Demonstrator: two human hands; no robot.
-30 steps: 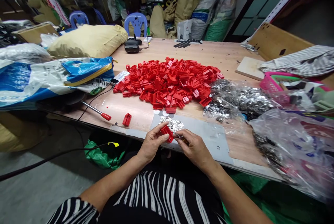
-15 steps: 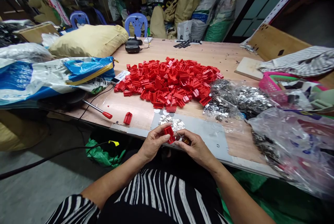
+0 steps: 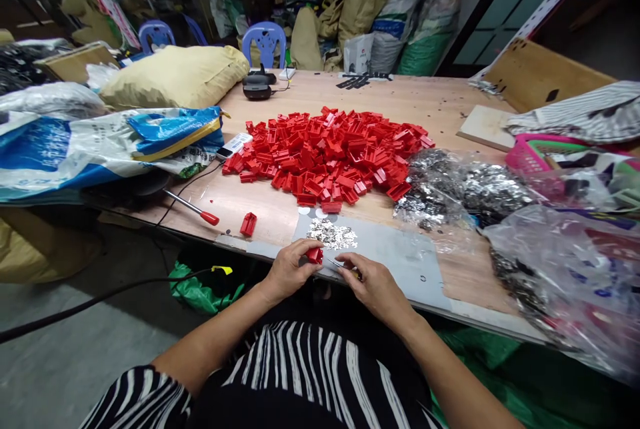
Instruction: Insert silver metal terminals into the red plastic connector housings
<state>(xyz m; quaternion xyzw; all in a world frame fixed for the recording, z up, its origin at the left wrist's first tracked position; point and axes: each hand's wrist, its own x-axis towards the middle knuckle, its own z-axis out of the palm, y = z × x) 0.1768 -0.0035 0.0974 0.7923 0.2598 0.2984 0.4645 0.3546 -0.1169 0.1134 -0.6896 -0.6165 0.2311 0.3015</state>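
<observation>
Between the thumb and fingers of my left hand [image 3: 289, 272] is a small red plastic housing [image 3: 315, 255], held above the table's front edge. My right hand [image 3: 374, 284] is closed round a small screwdriver [image 3: 357, 274] with a yellowish handle, mostly hidden by the fingers. Its thin metal shaft points left towards the housing, with a small gap visible. Just beyond both hands, small silvery metal pieces [image 3: 333, 234] lie spread on a grey sheet [image 3: 395, 257]. One separate red housing [image 3: 249, 224] rests on the table to the left.
A big heap of red housings [image 3: 330, 156] fills the middle of the table. Clear bags of metal pieces [image 3: 435, 182] and a pink basket [image 3: 525, 152] stand to the right. At left are a lever with a red grip [image 3: 209, 218], a blue-white sack [image 3: 100, 142] and a black cable.
The red housing in my left hand has tipped and turned, and my hands have moved slightly apart. The screwdriver's shaft now shows more clearly. The view has shifted a little.
</observation>
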